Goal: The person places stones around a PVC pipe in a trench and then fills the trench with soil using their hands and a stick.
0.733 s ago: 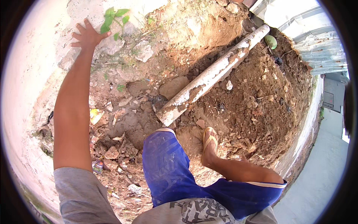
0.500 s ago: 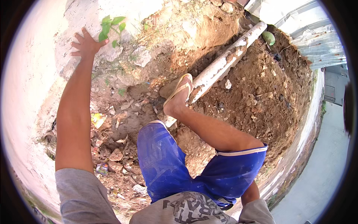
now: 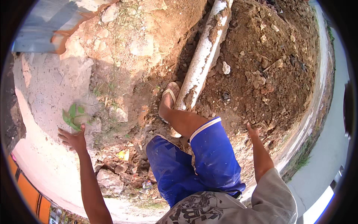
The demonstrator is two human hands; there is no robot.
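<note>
My left hand (image 3: 74, 139) is spread open against the pale wall (image 3: 44, 86) on the left, just below a small leafy plant (image 3: 72, 115). My right hand (image 3: 253, 130) hangs at the right over loose brown soil (image 3: 272, 93), fingers loosely extended with nothing seen in them. A long, flaking white pipe (image 3: 199, 63) lies diagonally in the dirt. My sandaled foot (image 3: 168, 95) is beside or against its left side, with my leg in blue shorts crossing over the pipe's near end.
Rubble (image 3: 112, 179) and litter lie below the left hand. A metal sheet (image 3: 44, 26) with an orange edge is at the upper left. A light strip (image 3: 332, 104) bordered by weeds curves along the right side, and an orange surface (image 3: 26, 190) shows at the lower left.
My view has swung, so the plant and left hand appear lower and the pipe steeper. My foot has moved onto the pipe's left side. My right hand has come into view.
</note>
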